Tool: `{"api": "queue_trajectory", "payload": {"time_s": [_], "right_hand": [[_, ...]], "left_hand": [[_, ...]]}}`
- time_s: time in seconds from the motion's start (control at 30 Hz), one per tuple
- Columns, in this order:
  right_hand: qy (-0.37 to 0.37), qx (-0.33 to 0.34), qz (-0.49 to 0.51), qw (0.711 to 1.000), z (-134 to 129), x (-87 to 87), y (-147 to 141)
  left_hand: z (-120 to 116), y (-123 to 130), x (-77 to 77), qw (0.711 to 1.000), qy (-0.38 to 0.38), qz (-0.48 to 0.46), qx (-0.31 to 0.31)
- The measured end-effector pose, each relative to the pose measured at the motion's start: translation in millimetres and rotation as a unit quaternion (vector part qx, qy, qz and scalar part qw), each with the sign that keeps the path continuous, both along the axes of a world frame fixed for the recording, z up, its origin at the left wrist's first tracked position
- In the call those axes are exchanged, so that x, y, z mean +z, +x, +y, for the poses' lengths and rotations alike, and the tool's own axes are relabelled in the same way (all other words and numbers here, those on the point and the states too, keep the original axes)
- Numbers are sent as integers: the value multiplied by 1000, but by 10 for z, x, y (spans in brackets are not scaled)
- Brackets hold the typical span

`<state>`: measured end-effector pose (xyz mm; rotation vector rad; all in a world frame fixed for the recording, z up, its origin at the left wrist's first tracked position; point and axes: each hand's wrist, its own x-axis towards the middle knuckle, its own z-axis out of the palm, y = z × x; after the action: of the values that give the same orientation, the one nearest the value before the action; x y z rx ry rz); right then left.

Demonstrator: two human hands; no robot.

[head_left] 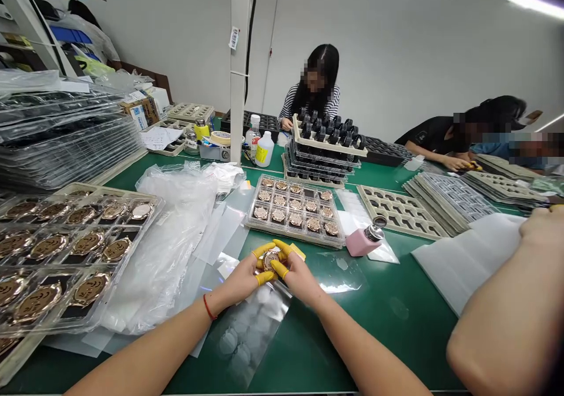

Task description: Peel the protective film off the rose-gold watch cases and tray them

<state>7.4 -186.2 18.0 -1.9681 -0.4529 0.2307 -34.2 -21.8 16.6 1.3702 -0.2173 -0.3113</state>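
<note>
My left hand [241,279] and my right hand [301,278] meet over the near middle of the table, yellow finger cots on thumbs and forefingers. Between the fingertips of both is a rose-gold watch case [271,259], gripped by its edges. Below them lies a clear film sheet with round protective stickers [241,343]. Just beyond my hands, a clear compartment tray of watch cases [294,208] has one pocket without a case. On the left, a larger tray of watch cases [66,246] shows their engraved round faces.
A pink pump bottle [363,241] stands right of the middle tray. Plastic bags [154,255] lie at left. Stacked trays with black watches [326,143] stand behind, before a co-worker [315,84]. Another person's arm [506,308] reaches in from the right, near white foam sheets [467,261].
</note>
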Motion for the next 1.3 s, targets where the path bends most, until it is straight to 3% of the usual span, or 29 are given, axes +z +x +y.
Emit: {"api": "queue_trajectory", "payload": {"time_s": [0.1, 0.23, 0.33, 0.47, 0.6, 0.77, 0.93, 1.07, 1.17, 1.3], "right_hand": [[-21, -76, -32, 996, -7, 185, 379], [-92, -254, -109, 957, -228, 599, 1314], [-138, -317, -118, 931, -356, 753, 1820], [-208, -315, -108, 920, -334, 681, 2042], [-266, -300, -116, 909, -145, 566, 2113], [-301, -292, -140, 897, 68, 600, 2184], [-284, -256, -178, 907, 134, 640, 2065], [-205, -224, -201, 931, 264, 639, 1592], [8, -124, -41, 991, 356, 550, 968], [116, 6, 159, 980, 360, 313, 202]], "left_hand": [[24, 3, -21, 999, 32, 15, 12], [61, -5, 10, 997, 73, 11, 12], [67, -12, 61, 996, 87, 17, 11], [65, -1, 83, 996, 91, 23, 2], [49, 12, 58, 995, 96, 14, 10], [-1, 22, 14, 995, 87, 26, 38], [-28, 36, -76, 997, 63, 6, 33], [-66, 77, -248, 998, 10, 38, 49], [-64, 134, -290, 994, -54, 39, 90], [-42, 97, -136, 988, -131, -52, 69]]}}
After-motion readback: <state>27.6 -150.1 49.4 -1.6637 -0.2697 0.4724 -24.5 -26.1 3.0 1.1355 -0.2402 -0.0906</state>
